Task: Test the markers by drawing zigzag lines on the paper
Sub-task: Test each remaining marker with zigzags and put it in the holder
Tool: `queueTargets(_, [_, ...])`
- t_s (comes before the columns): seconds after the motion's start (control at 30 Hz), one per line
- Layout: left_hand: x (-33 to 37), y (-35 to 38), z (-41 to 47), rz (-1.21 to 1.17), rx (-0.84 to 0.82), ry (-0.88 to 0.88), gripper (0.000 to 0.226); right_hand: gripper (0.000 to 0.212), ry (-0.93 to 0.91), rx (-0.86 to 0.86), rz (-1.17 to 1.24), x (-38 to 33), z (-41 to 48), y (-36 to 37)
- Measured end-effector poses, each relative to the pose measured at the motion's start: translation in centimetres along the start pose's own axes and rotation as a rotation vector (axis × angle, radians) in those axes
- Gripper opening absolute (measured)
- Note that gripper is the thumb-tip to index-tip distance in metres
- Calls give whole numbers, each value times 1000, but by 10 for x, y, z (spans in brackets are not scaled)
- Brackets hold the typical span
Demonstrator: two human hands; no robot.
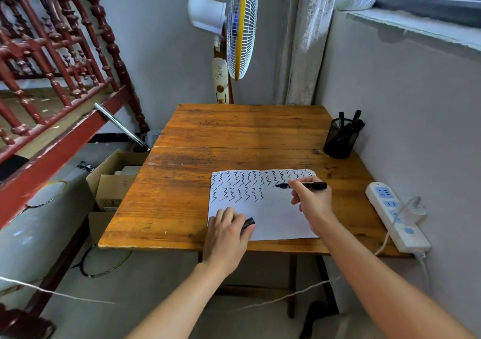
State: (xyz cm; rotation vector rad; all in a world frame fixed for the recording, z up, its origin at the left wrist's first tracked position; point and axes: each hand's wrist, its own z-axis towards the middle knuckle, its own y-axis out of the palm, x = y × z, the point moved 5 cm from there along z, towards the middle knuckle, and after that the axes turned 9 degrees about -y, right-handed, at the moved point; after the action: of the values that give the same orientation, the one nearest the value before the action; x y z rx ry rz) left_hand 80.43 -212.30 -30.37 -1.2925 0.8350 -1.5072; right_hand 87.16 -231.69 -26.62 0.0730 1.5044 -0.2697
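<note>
The fingers [295, 182] of the right hand [313, 203] are pinching a black marker [303, 185] closed around its middle, with the thumb and forefinger wrapping the barrel. The marker's long axis is lying nearly level across the view, its tip pointing toward 9 o'clock and its back end toward 3 o'clock. The tip is hovering at or just above the paper [273, 216], beside the right end of the upper row of zigzag lines [260, 178]; whether it is touching the sheet is unclear. The left hand [226, 232] is pressing down on the paper's corner at 7 o'clock, its fingers curling snugly around a short black cap [247, 223] whose end is poking out toward 2 o'clock. The paper is lying flat on the wooden surface [208, 135], toward its near edge, and is carrying one full row of zigzags and a shorter second row below. At 2 o'clock from the paper, a black mesh holder [339, 143] is standing with more markers in it. At 3 o'clock, a white power strip [395, 216] is lying along the surface's edge.
</note>
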Motion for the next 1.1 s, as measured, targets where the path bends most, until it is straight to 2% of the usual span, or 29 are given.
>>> queueTargets(0.13, [-4, 10, -1, 119, 135, 23, 32, 18, -76, 1, -56, 16, 19, 24])
queueTargets(0.3, [-2, 10, -1, 134, 192, 44, 28, 21, -118, 25, -103, 33, 28, 32])
queueTargets(0.57, [-3, 12, -1, 127, 219, 48, 26, 16, -155, 55, -140, 40, 29, 30])
queueTargets(1.1, [-3, 13, -2, 128, 198, 43, 27, 10, -188, 1, -200, 40, 19, 20])
